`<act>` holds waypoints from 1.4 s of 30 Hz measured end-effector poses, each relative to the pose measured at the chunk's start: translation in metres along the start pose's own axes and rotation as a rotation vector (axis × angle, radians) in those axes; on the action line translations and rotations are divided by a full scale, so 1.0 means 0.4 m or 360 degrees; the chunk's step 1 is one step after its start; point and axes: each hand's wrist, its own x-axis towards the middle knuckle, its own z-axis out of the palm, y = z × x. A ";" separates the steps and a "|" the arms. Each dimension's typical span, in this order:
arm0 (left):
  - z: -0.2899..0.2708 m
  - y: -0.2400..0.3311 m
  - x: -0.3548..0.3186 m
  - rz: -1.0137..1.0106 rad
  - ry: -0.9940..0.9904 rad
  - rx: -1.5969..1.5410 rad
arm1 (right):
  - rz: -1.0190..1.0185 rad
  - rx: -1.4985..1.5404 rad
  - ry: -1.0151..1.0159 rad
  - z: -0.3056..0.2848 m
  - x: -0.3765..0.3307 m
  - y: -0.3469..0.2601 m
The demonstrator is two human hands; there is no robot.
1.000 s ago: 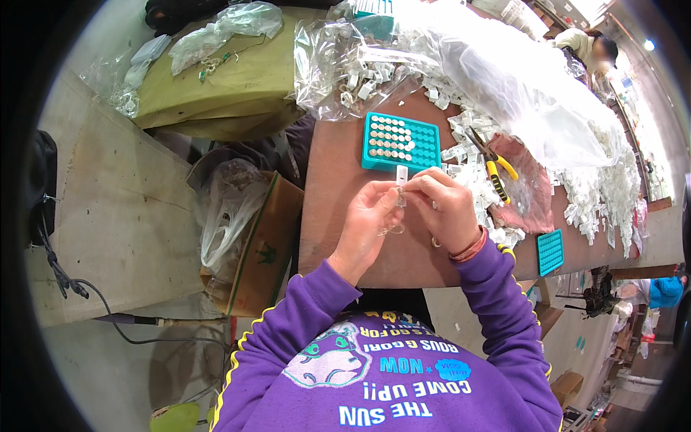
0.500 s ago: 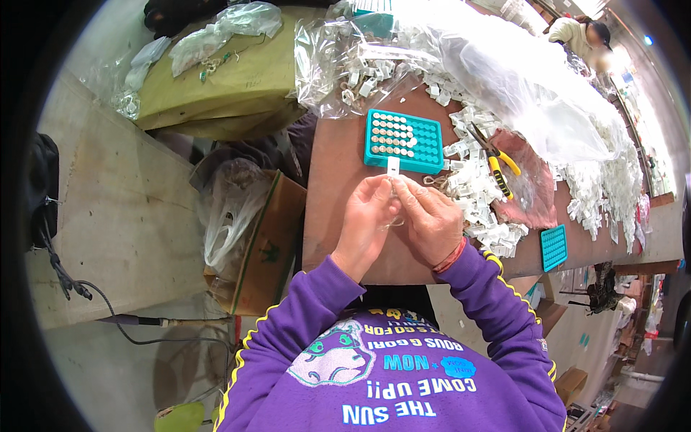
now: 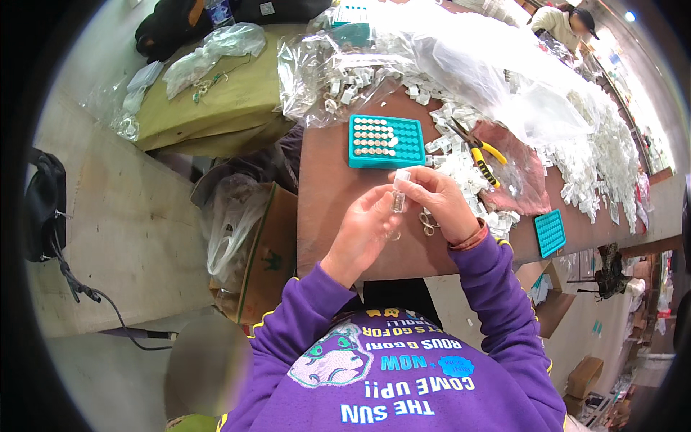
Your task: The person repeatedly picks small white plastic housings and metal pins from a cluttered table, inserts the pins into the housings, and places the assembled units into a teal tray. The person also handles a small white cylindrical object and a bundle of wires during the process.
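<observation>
Over the table's front part, my two hands meet just below a teal tray (image 3: 350, 160) that holds rows of small round silver discs like button cells. My left hand (image 3: 362, 227) pinches a small clear plastic case (image 3: 398, 202) with something metallic inside. A thin ring hangs under its fingers. Between the fingertips of my right hand (image 3: 445, 203) is a small white plastic cover (image 3: 402, 178), just above the case. Whether the two pieces touch is hard to make out. Some metal rings (image 3: 428, 225) show beside my right hand.
Pliers with yellow-and-black handles (image 3: 484, 160) lie by a pink cloth (image 3: 533, 187), among heaped small white plastic pieces (image 3: 461, 173). A second teal tray (image 3: 551, 234) sits at the right edge. Left stand a cardboard box (image 3: 268, 255) and an olive-covered surface (image 3: 216, 108). Another person (image 3: 558, 25) is far right.
The white piece, upright at both hands' fingertips before, is now in my right fingers, with the clear case showing below in my left. My right hand has shifted slightly; the view has moved.
</observation>
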 end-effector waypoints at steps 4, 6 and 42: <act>0.024 -0.009 -0.005 -0.0014 -0.0011 -0.0055 | -0.0445 -0.0417 0.0358 0.034 -0.020 0.005; 0.026 0.000 -0.006 -0.0047 -0.0065 -0.0071 | -0.0944 -0.0823 0.0548 0.051 -0.031 0.006; -0.056 -0.043 0.065 0.0228 0.0118 0.0033 | -0.0194 -0.1805 0.0575 -0.496 -0.092 0.159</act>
